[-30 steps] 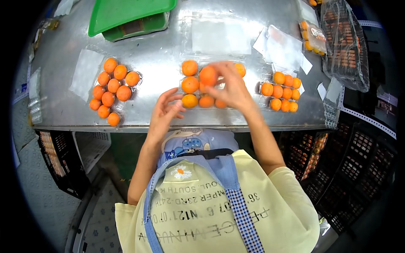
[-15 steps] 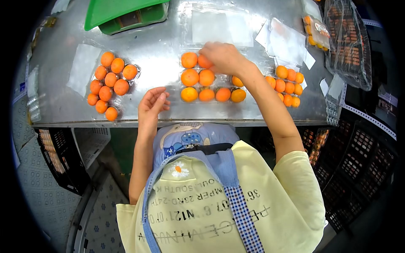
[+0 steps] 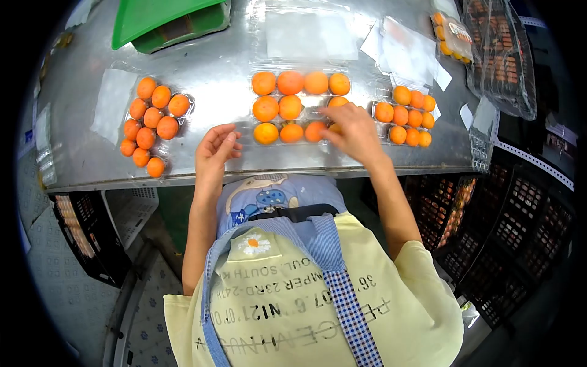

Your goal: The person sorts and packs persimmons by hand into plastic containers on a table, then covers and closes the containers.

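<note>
A clear plastic tray in the middle of the metal table holds rows of orange fruits (image 3: 290, 82). At the tray's right side, my right hand (image 3: 350, 129) hovers over the lower rows with its fingers apart, partly covering fruits there; no fruit shows in its grasp. The middle row has a gap just left of that hand. My left hand (image 3: 217, 150) is left of the tray, fingers loosely curled and apart from the thumb, holding nothing. Another group of fruits (image 3: 145, 137) lies at the left, and a third filled tray (image 3: 400, 115) is at the right.
A green tray (image 3: 153, 18) sits at the back left of the metal table (image 3: 208, 73). White sheets (image 3: 400, 52) lie at the back right, near a packed fruit box (image 3: 457, 38) and a plastic-wrapped dark crate (image 3: 498, 58). Black crates (image 3: 526, 226) stand below, right.
My right hand has come from the tray's back row down to its lower right. The back row now shows more fruits. My left hand has moved from the tray's edge to the left.
</note>
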`<state>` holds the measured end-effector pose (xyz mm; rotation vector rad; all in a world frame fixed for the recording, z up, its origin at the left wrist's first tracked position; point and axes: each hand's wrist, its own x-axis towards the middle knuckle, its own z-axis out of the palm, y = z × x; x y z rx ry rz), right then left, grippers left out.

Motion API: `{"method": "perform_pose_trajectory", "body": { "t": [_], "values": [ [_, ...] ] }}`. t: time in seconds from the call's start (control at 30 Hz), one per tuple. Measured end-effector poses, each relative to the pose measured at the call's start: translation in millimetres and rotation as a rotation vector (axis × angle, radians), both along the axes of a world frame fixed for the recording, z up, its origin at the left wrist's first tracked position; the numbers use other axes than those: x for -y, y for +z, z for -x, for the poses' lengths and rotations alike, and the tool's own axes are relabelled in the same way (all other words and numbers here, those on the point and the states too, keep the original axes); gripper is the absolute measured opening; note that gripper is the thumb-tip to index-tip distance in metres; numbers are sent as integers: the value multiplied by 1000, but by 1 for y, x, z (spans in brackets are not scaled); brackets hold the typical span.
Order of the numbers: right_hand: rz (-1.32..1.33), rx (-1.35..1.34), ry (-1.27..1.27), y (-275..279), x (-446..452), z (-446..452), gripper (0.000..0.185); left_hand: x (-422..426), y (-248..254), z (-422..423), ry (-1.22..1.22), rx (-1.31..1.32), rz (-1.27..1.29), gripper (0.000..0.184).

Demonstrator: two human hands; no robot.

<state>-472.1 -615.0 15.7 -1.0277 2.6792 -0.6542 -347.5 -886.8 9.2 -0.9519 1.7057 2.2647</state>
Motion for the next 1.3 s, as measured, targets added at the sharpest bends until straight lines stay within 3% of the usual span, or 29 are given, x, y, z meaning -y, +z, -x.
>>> {"method": "perform_pose_trajectory", "body": {
  "t": [0.1, 0.3, 0.4, 0.5, 0.6, 0.73, 0.97, 1.17, 1.3],
  "values": [
    [17, -126, 74, -8, 6, -20, 40, -6, 2, 2, -39, -8, -2, 24],
    [-52, -97, 78, -14, 8, -24, 40, -10, 3, -2, -65, -32, -5, 23],
    [53, -40, 15, -18, 5, -26, 36, -10, 4, -4, -80, -42, 20, 24],
    [284, 356, -266, -10, 0, -32, 31, -11, 5, -6, -176, -103, 89, 32],
    [699, 1081, -495, 1, 5, -35, 35, -33, 31, 5, -326, -219, 133, 49],
    [770, 1283, -461, 26, 26, -44, 47, -55, 38, 11, -435, -395, 61, 68],
    [788, 1302, -433, 27, 36, -48, 44, -55, 36, 8, -317, -337, -110, 69],
    [601, 809, -267, 38, 50, -56, 40, -55, 31, 6, -304, -305, 27, 68],
    [649, 1017, -334, 34, 47, -54, 36, -54, 31, 5, -253, -299, -113, 67]
  ]
}}
